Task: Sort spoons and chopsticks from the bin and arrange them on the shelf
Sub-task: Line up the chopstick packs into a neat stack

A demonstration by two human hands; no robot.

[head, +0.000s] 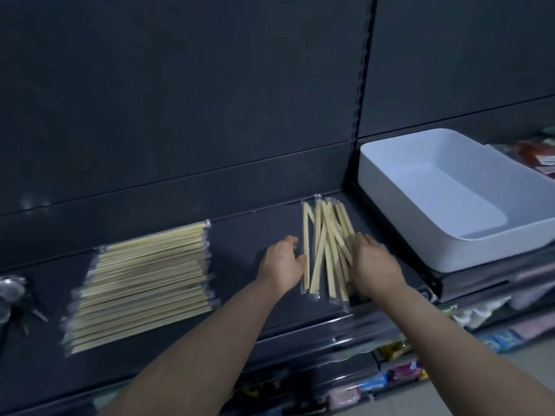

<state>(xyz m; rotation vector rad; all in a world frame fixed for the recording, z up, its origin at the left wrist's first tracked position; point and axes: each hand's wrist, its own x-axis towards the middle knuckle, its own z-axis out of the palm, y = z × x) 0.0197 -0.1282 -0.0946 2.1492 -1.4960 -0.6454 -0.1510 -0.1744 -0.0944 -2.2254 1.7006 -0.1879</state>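
Head view: the loose chopsticks (326,250), each pair in a clear sleeve, lie in a crossed pile on the shelf (246,310), just left of the white bin (480,253). The left hand (280,262) sits against the pile's left edge with its fingers bent. Whether it pinches the outermost pack or only pushes it, I cannot tell. The right hand (374,265) is blurred and lies over the pile's right side, fingers fairly straight, gripping nothing that shows. A squared stack (144,283) of sleeved chopsticks lies well to the left, turned crosswise to the loose pile, and metal spoons (10,295) sit at the far left edge.

The likely trouble is the slick sleeves. If the hands squeeze in from both sides, crossed packs could ride up over one another instead of lining up. The near ends lie close to the shelf's front lip, so a push toward the person could send packs over it onto the goods (495,337) below. A lift of the whole pile might also let inner packs slide out.

The shelf is dark, flat and smooth, backed by a dark panel (180,115) with a slotted upright. The light is dim. Lower shelves at right hold coloured packets, above a pale floor.
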